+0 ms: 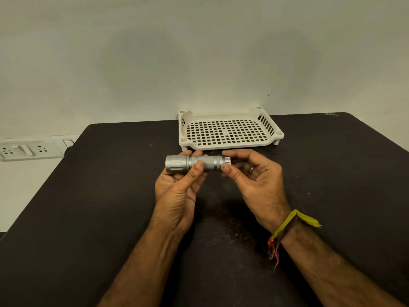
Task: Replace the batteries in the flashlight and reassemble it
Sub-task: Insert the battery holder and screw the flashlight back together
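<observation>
A short silver flashlight [197,164] lies level in the air above the black table [88,207], its wide head pointing left. My left hand [179,189] grips the head and front of the barrel, thumb on top and fingers wrapped behind. My right hand [254,180] pinches the tail end of the flashlight between thumb and fingers; a narrow ring of the tail cap shows past the thumb. No loose batteries are visible.
A cream perforated plastic tray [230,131] stands at the back of the table against the wall, holding nothing. A white socket strip [28,149] is on the wall at the left. The table's left edge runs diagonally.
</observation>
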